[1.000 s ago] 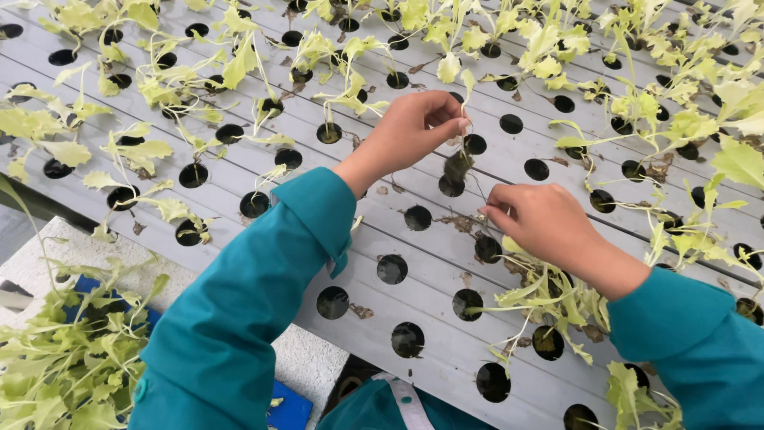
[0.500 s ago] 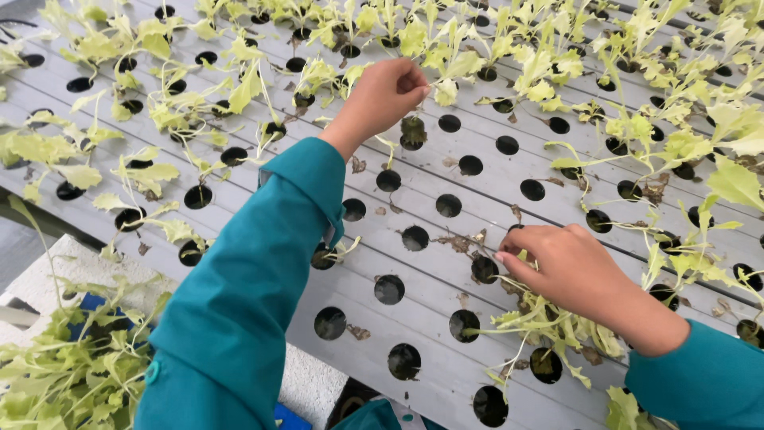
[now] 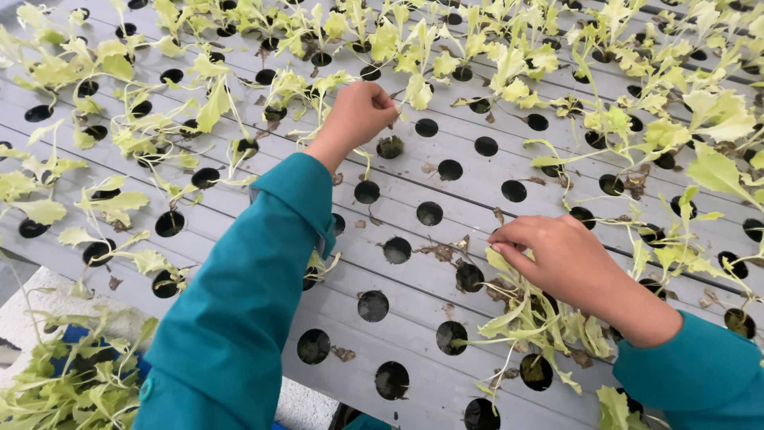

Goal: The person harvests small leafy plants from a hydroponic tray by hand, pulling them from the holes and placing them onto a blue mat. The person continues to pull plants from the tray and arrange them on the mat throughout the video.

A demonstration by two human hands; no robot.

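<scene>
The wide grey hydroponic panel of long plastic channels point(image 3: 446, 334), drilled with rows of round holes, fills nearly everything in sight; pale yellow-green lettuce seedlings point(image 3: 509, 64) stand thick along its far rows and right edge, while the middle holes sit bare and dark, with brown root scraps around them. Off its near left edge lies a loose heap of pulled green seedlings point(image 3: 56, 390).

Both arms wear teal sleeves. The right hand point(image 3: 557, 259) is laid, fingers curled down, over a limp clump of leaves point(image 3: 529, 322) sprawled across the near holes, its grip pinching the stem ends. The left hand point(image 3: 360, 114) is reached further out, its grip closed to a fist beside a small dark root plug point(image 3: 390, 146) sitting in its hole; whether anything is inside that fist I cannot tell.

To my eye, pinching low at the plug rather than the floppy leaves, and lifting straight up, looks kindest to these weak stems.
</scene>
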